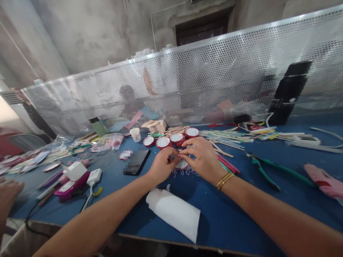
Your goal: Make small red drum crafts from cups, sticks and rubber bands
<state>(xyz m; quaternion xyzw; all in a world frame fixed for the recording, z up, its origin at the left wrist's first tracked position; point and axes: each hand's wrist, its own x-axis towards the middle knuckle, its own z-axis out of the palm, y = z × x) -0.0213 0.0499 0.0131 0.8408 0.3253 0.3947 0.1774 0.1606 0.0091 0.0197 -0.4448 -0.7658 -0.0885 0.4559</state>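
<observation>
My left hand [162, 165] and my right hand [203, 159] meet above the middle of the blue table, thumbs and fingertips pinched together. Between the fingertips is a tiny reddish bit, too small to name. Right under the fingers lies a round white-faced piece [183, 164], partly covered by my hands. Thin purple threads [184, 172] spread out along its near edge. Just beyond my hands stand several small red drum-like rounds with white tops [164, 142]. Pink and red sticks [227, 163] lie beside my right hand.
A black phone [138, 163] and white folded sheet [175, 212] lie nearby. Green-handled pliers [265, 165] are at right, a paper cup [135, 135] and thin wooden sticks [227, 137] farther back. Another person's hand [10, 192] rests at left. A perforated metal screen [187, 82] closes the back.
</observation>
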